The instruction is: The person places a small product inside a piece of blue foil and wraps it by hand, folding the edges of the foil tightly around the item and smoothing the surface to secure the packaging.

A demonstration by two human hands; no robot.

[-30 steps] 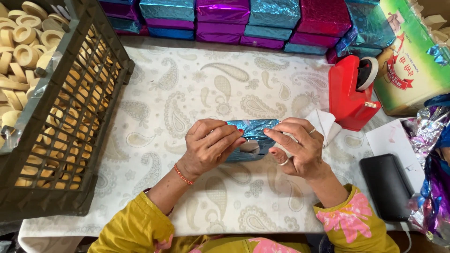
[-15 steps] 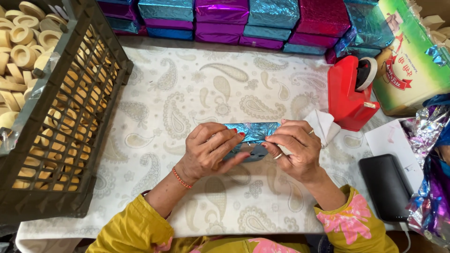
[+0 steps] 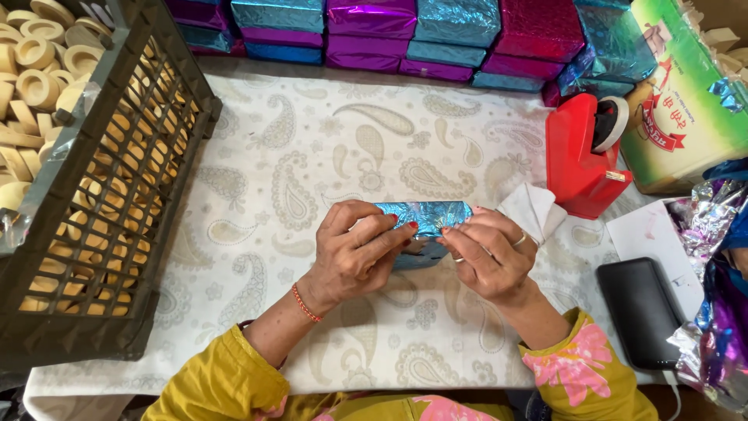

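1. Left hand (image 3: 354,253): fingers curled and pressed onto the left end of a blue foil-wrapped box (image 3: 425,226), held over the paisley tablecloth (image 3: 312,156).
2. Right hand (image 3: 487,253): fingers bent, tips pinching the foil at the box's right half; a white paper scrap (image 3: 534,209) lies just behind it.
3. Black phone (image 3: 643,308) to the right.
4. Red tape dispenser (image 3: 580,160) beyond.
5. Dark crate (image 3: 109,210) of pale rings at left.
6. Stacked foil boxes (image 3: 405,31) along the far edge.
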